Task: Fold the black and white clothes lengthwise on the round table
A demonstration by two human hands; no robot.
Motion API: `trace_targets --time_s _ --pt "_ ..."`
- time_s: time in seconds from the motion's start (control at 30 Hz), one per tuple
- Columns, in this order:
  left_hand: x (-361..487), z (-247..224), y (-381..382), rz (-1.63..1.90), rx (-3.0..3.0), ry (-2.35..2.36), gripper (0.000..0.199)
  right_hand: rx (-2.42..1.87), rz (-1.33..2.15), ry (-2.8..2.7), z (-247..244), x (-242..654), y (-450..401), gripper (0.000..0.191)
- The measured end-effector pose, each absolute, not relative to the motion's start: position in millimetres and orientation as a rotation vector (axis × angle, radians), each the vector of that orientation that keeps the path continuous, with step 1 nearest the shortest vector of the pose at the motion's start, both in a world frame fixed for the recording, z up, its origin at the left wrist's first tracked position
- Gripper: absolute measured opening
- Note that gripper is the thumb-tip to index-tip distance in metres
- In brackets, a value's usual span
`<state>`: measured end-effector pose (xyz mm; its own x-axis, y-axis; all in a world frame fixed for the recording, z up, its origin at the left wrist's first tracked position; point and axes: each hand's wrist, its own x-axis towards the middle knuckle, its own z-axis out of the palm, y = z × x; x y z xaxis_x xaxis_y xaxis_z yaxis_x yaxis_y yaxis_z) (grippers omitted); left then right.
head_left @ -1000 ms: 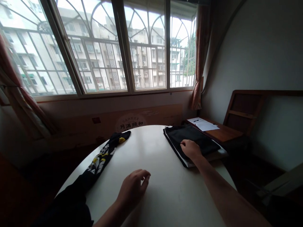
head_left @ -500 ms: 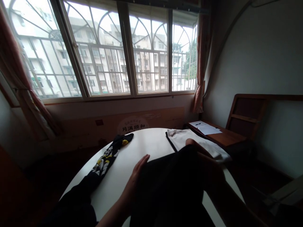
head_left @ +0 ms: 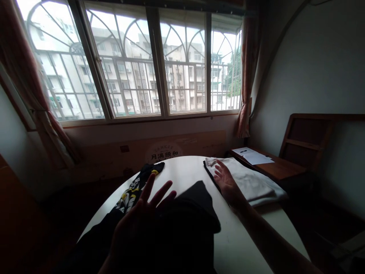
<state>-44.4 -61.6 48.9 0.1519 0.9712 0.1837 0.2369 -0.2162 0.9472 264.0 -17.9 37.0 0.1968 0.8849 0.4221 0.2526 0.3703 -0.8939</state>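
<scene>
Your spread left hand pressed the black folded cloth garment flat at the near edge of the round white table. Your right hand, open and holding nothing, hovered beside the white folded stack at the right edge; smoothing and squaring the black piece likely came next.

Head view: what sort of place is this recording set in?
Most likely a room in a flat or home, not a workshop. A wide barred window with curtains looks onto apartment blocks, and clothes lie on a round white table: a black garment and a folded white garment.
</scene>
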Motion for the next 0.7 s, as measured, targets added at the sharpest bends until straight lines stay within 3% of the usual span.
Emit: trace_targets --time_s 0.13,0.23,0.3,0.4,0.43,0.57,0.7 --pt "-12 43 -50 1.089 1.468 0.986 0.072 -1.153 0.531 -1.566 36 261 -27 0.046" --pt "-6 39 -44 0.985 1.704 1.254 0.045 -1.089 0.715 -2.033 47 260 -50 0.043" --pt "-11 43 -43 0.821 1.893 1.391 0.029 -1.148 0.811 -2.341 47 261 -61 0.061" --pt "-23 54 -44 0.569 2.042 1.402 0.033 -1.311 0.823 -2.567 36 263 -63 0.094" --pt "-27 58 -45 0.499 2.071 1.357 0.034 -1.346 0.795 -2.584 32 262 -62 0.089" --pt "-43 69 -49 0.184 2.052 1.06 0.03 -1.401 0.544 -2.523 28 256 -53 0.031" --pt "-51 70 -53 0.06 1.993 0.905 0.055 -1.482 0.389 -2.255 38 255 -45 0.019"
